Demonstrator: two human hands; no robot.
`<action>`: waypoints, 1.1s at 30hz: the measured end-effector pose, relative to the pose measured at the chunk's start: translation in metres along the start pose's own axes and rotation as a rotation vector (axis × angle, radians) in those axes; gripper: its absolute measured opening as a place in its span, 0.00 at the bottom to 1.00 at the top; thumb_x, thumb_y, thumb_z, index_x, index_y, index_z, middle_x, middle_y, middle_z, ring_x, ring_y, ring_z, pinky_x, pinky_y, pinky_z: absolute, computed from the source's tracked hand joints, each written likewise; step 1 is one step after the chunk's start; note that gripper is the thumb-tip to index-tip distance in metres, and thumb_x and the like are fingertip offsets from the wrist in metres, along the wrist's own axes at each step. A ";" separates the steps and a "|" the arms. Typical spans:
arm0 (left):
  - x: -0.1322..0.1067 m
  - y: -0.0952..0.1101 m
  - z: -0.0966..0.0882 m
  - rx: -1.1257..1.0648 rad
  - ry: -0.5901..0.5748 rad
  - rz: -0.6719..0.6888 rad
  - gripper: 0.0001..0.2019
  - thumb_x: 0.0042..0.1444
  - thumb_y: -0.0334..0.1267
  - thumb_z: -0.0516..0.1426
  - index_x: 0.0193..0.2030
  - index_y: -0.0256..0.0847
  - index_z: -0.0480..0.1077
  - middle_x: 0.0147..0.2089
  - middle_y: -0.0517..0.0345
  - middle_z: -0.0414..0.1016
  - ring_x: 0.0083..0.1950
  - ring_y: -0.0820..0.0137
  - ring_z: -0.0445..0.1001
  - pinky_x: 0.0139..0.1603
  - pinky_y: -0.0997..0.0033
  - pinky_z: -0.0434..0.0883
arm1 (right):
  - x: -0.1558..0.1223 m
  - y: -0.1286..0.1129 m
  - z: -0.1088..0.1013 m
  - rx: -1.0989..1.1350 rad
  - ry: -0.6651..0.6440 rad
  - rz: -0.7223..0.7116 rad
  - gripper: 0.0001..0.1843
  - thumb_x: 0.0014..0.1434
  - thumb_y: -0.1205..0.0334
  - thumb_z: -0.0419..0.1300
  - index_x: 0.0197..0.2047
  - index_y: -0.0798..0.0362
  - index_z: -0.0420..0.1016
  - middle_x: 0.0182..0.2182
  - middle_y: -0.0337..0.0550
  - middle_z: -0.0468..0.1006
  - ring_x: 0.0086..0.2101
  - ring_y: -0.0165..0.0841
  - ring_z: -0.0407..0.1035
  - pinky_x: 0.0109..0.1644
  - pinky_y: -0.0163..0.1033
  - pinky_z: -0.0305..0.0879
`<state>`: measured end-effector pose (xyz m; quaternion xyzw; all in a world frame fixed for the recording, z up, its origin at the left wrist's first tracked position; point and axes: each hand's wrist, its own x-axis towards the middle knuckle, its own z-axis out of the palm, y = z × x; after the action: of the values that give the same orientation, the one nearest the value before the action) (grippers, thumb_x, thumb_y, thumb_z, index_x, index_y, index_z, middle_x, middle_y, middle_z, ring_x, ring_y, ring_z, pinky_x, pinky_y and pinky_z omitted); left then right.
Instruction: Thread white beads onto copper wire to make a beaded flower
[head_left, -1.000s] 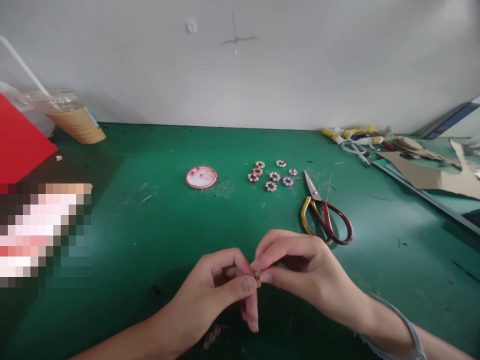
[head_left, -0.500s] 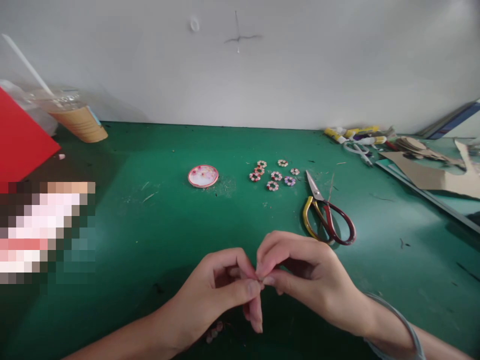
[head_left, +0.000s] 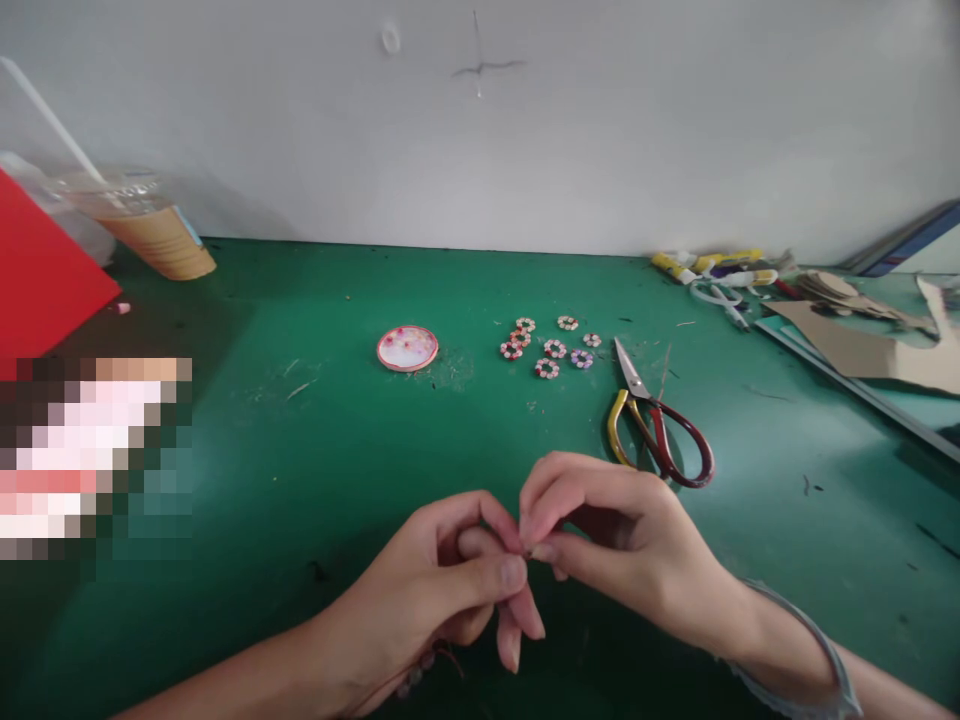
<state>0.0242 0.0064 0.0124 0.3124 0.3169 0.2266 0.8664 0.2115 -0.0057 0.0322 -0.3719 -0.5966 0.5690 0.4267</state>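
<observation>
Pinching a tiny piece (head_left: 529,552), too small to identify, between closed fingertips of your left hand (head_left: 442,585) and right hand (head_left: 641,540), beaded rings (head_left: 562,350) beyond on the green table (head_left: 337,450), scissors (head_left: 658,422) lying past your right knuckles.

Two hands are meeting before the rings (head_left: 555,343) on the table (head_left: 322,440).
Between the fingertips of the left hand (head_left: 450,580) and right hand (head_left: 622,540) a piece (head_left: 529,553) is sitting; beads (head_left: 411,682) are showing beneath the left. A band (head_left: 838,672) is circling the right wrist. The disc (head_left: 407,349) is lying left of the rings, the scissors (head_left: 636,385) right of them, just beyond the right hand. Far left, a cup (head_left: 169,240) is holding a straw (head_left: 52,120); far right, cardboard (head_left: 862,340) is lying, with tubes (head_left: 673,268) resting farther left, near the wall (head_left: 300,120).
</observation>
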 end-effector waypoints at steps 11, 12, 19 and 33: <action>-0.001 0.004 0.003 0.025 0.091 0.011 0.07 0.58 0.36 0.61 0.30 0.37 0.72 0.23 0.59 0.78 0.16 0.83 0.60 0.16 0.81 0.44 | 0.001 0.001 -0.001 0.043 0.030 0.027 0.09 0.56 0.76 0.62 0.35 0.53 0.79 0.34 0.41 0.74 0.30 0.26 0.68 0.30 0.29 0.68; -0.001 0.004 0.003 0.014 0.098 0.003 0.07 0.58 0.36 0.62 0.30 0.36 0.72 0.24 0.59 0.78 0.17 0.83 0.61 0.17 0.81 0.45 | 0.000 0.000 -0.001 0.021 0.024 0.010 0.10 0.56 0.77 0.61 0.35 0.53 0.79 0.34 0.41 0.74 0.31 0.27 0.68 0.32 0.30 0.68; -0.001 0.005 0.002 -0.091 0.097 -0.013 0.08 0.56 0.37 0.64 0.30 0.34 0.71 0.25 0.60 0.77 0.24 0.80 0.70 0.24 0.83 0.58 | -0.002 -0.002 -0.001 -0.011 0.035 -0.009 0.09 0.55 0.77 0.61 0.33 0.53 0.78 0.33 0.43 0.76 0.33 0.32 0.71 0.37 0.37 0.68; 0.001 0.003 0.000 -0.116 0.103 0.011 0.08 0.56 0.36 0.63 0.31 0.35 0.72 0.25 0.60 0.77 0.25 0.79 0.72 0.24 0.85 0.59 | -0.001 -0.001 -0.001 -0.038 0.070 -0.040 0.11 0.55 0.77 0.60 0.34 0.52 0.77 0.34 0.43 0.77 0.36 0.35 0.73 0.39 0.40 0.69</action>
<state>0.0243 0.0093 0.0144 0.2512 0.3458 0.2652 0.8643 0.2126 -0.0067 0.0326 -0.3874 -0.5996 0.5354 0.4514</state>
